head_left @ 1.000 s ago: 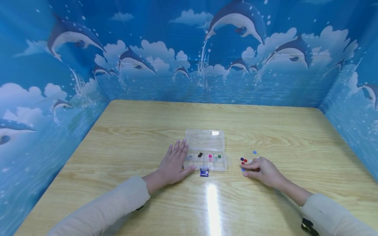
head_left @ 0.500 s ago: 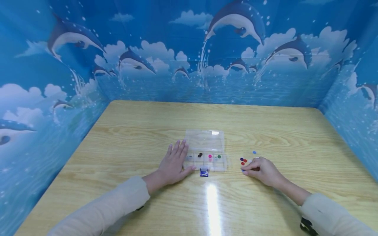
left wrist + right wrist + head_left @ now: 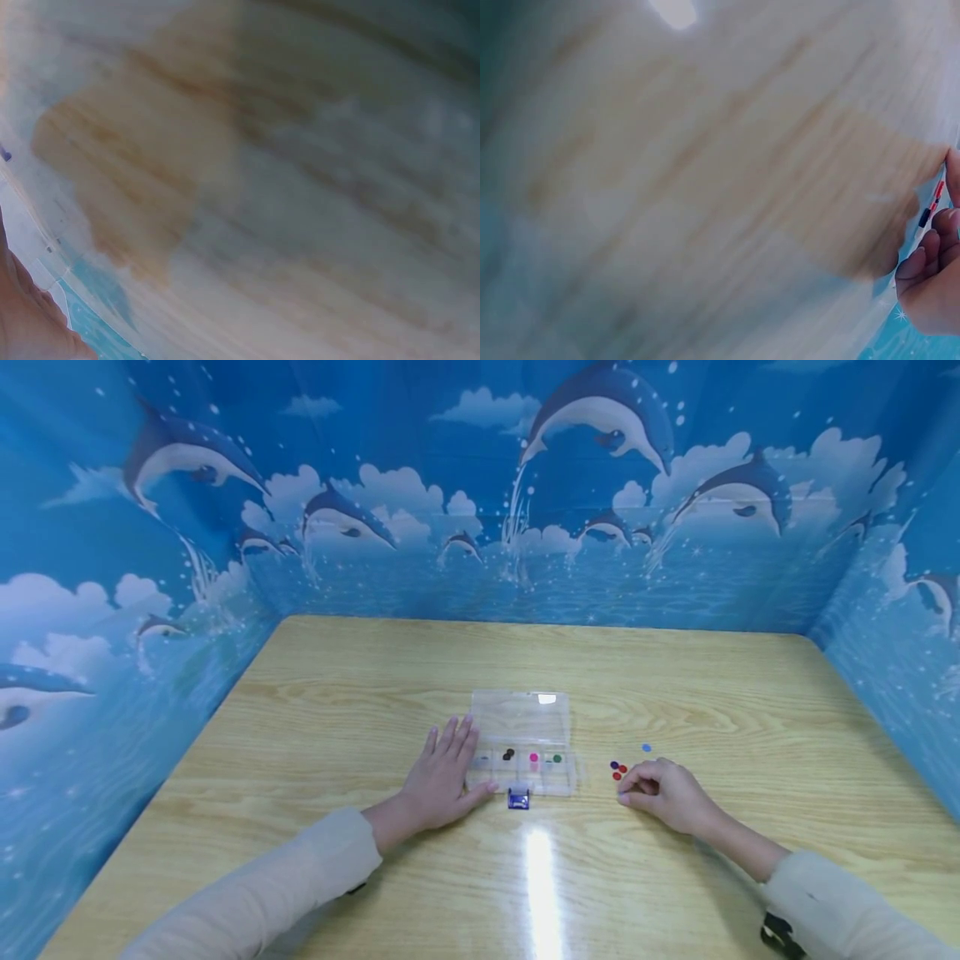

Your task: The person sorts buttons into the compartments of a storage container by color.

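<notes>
A clear compartment box (image 3: pixel 546 781) lies with its lid (image 3: pixel 517 717) folded back, away from the person. In its back compartments are brown discs (image 3: pixel 507 754), a pink disc (image 3: pixel 534 757) and a green disc (image 3: pixel 557 758). My left hand (image 3: pixel 442 781) lies flat against the box's left side, fingers straight, thumb by the front edge. To the right of the box, my right hand (image 3: pixel 667 793) pinches a small blue disc between thumb and index finger, mostly hidden by the fingertips. Just behind those fingertips lie red discs (image 3: pixel 617 776) and a dark blue disc (image 3: pixel 614 765).
Another blue disc (image 3: pixel 647 747) lies farther back on the wooden table (image 3: pixel 360 693). A purple latch piece (image 3: pixel 518 798) stands at the box's front edge. A dolphin-print curtain (image 3: pixel 450 577) borders the table at the back and sides.
The right thumb and index finger have closed on the blue disc nearest the person, drawing slightly to the right with it. The left hand and the box have stayed in place.
</notes>
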Motion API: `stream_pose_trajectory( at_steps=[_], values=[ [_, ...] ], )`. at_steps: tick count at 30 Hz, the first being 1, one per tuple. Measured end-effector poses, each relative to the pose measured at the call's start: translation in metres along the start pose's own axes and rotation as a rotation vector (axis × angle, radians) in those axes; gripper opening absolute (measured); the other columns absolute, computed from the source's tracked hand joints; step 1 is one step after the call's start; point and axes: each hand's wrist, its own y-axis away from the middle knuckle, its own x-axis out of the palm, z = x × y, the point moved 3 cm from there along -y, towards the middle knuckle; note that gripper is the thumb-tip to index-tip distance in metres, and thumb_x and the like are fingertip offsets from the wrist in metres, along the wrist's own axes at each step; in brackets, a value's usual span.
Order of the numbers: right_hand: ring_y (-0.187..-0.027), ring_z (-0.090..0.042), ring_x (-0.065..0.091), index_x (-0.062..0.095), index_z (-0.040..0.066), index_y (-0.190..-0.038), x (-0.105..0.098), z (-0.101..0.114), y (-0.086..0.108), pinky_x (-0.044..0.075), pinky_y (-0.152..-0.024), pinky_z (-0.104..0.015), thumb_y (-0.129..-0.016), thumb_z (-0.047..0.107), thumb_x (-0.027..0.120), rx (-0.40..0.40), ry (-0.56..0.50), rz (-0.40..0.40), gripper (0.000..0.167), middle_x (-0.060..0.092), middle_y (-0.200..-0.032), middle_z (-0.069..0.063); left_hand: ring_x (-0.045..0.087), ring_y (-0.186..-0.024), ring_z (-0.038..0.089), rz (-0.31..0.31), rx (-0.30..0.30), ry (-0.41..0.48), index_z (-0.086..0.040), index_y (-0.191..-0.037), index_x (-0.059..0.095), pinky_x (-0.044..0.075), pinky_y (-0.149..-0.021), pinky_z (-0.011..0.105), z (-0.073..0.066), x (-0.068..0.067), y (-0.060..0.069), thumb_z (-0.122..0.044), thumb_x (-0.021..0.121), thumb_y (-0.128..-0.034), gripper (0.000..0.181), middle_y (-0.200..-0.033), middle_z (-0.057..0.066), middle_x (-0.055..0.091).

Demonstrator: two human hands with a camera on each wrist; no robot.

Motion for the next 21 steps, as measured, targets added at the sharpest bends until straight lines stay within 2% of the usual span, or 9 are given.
stream_pose_trajectory(
  at_steps=[8, 14, 21],
  values=[
    [-0.064, -0.004, 0.037, 0.068, 0.015, -0.074, -0.004, 0.005, -0.001, 0.032, -0.056, -0.019, -0.076, 0.012, 0.074, 0.04, -0.017, -0.01, 0.008, 0.047, -0.063, 0.006, 0.006, -0.144, 0.033, -0.001, 0.0, 0.01, 0.001, -0.147, 0.014, 0.007, -0.117, 0.052, 0.0, 0.0, 0.0, -0.06, 0.033, -0.0921, 0.084, -0.155, 0.016, 0.004],
    [-0.065, -0.004, 0.04, 0.07, 0.01, -0.075, -0.01, 0.01, -0.005, 0.037, -0.057, -0.018, -0.077, 0.012, 0.073, 0.08, -0.05, -0.044, 0.004, 0.053, -0.067, 0.003, 0.007, -0.144, 0.034, -0.003, 0.002, 0.003, 0.001, -0.147, 0.014, 0.008, -0.116, 0.052, -0.001, -0.001, 0.0, -0.059, 0.033, -0.0924, 0.084, -0.155, 0.017, 0.004],
    [-0.062, -0.003, 0.042, 0.071, 0.004, -0.082, -0.01, 0.011, -0.008, 0.04, -0.055, -0.018, -0.08, 0.01, 0.071, 0.078, -0.133, -0.055, 0.006, 0.056, -0.069, 0.0, 0.005, -0.144, 0.033, 0.014, -0.003, -0.011, 0.001, -0.147, 0.012, 0.007, -0.116, 0.051, 0.0, 0.0, -0.001, -0.06, 0.031, -0.0927, 0.084, -0.155, 0.016, 0.002]
  ],
)
